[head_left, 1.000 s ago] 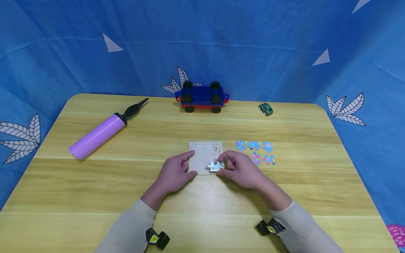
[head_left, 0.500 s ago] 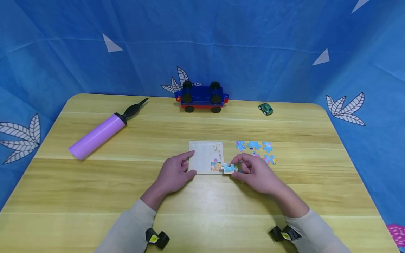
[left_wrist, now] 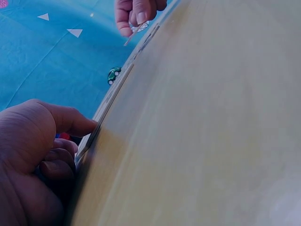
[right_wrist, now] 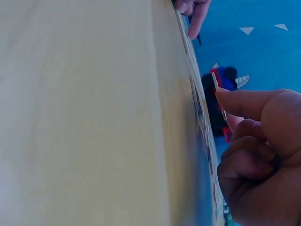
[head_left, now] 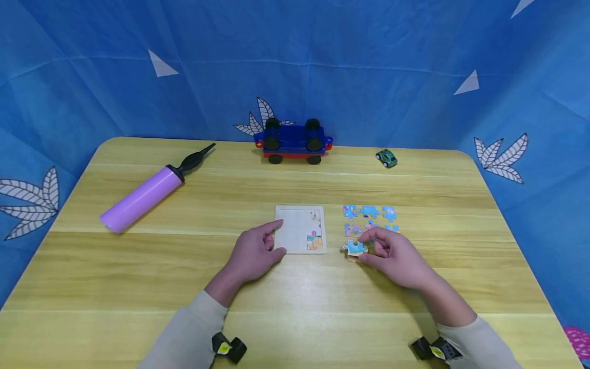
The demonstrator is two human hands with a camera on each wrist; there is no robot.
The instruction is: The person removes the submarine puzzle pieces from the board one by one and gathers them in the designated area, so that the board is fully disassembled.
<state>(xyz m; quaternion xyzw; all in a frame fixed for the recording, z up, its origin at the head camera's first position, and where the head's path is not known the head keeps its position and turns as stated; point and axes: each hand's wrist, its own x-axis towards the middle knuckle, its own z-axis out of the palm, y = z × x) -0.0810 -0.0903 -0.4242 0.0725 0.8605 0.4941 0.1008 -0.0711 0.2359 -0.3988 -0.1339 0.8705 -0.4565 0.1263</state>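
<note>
A pale square puzzle board lies mid-table, a multicoloured piece in its lower right corner. My left hand rests against the board's left side, with thumb and index finger spread along it. My right hand pinches a light-blue jigsaw piece between thumb and index finger, right of the board. Seen edge-on in the right wrist view, that jigsaw piece is raised off the table. Just beyond the right hand lie several loose puzzle pieces in rows, some partly hidden by its fingers.
A purple hand pump with a black nozzle lies at the left. Along the back edge stand a blue and red toy wagon and a small green toy car. Blue patterned cloth hangs behind the wooden table.
My right hand has carried the light-blue jigsaw piece rightward from over the board to beside the loose pieces. The corner piece is now uncovered. My left hand has stayed put.
</note>
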